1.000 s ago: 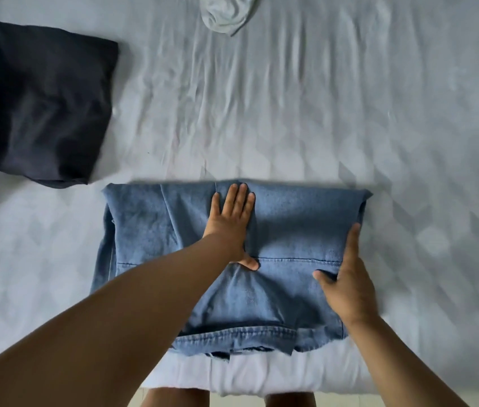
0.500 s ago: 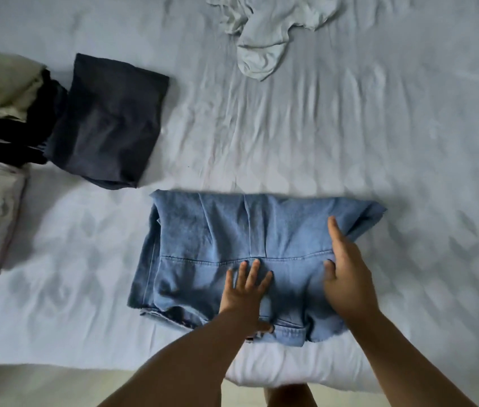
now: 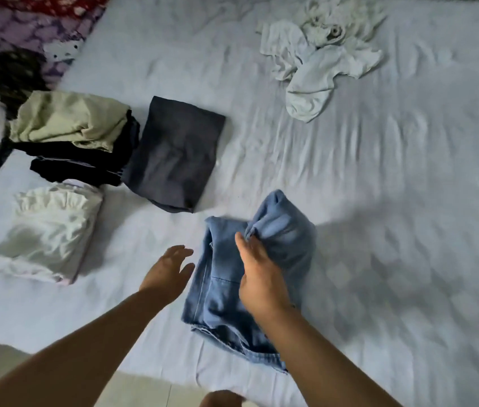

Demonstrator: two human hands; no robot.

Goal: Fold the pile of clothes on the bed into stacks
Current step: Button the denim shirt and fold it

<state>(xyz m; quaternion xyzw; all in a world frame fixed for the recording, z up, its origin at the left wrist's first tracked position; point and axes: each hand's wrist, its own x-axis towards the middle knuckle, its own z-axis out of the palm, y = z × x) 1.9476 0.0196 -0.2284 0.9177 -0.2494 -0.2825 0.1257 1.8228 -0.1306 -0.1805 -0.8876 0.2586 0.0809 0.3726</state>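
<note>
Blue denim garment point(image 3: 261, 259), soft faded cotton, partly folded: lay on the pale grey bed sheet point(image 3: 379, 201), long axis running from the near bed edge away from the person. Right hand point(image 3: 261, 277) rested upon it, fingers point(image 3: 244, 242) curled round a raised fold at the far end. Left hand point(image 3: 168, 271), fingers released and spread, hovered just beside the garment's left edge, holding nothing; the denim lay directly to the right of those fingers. Dark grey folded cloth point(image 3: 176, 154) lay beyond the left fingers, the nearest likely stack. Crumpled white unfolded clothes point(image 3: 317, 60) lay well apart, far right. No labels or legible writing visible.
</note>
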